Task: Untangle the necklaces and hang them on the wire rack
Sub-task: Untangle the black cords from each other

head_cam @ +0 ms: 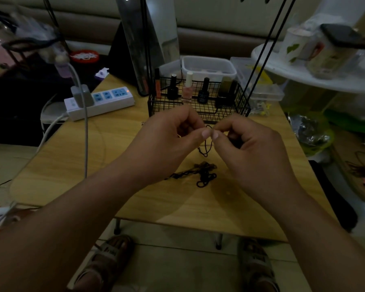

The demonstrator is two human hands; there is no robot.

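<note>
Black cord: pinches one necklace loop (207, 145) with left hand (171, 140) and right hand (249, 146), thumbs almost touching, above near tangle (204, 175). Could cinch knots tight if tugged apart sharply.

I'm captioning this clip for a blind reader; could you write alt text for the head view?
The left hand and right hand pinch a thin dark necklace cord above a wooden table, a tangle of necklaces lying below. Behind stands a black wire rack holding nail polish bottles, beside a power strip.

Wire rack (198, 102) blocks behind; power strip (99, 102) left.
</note>
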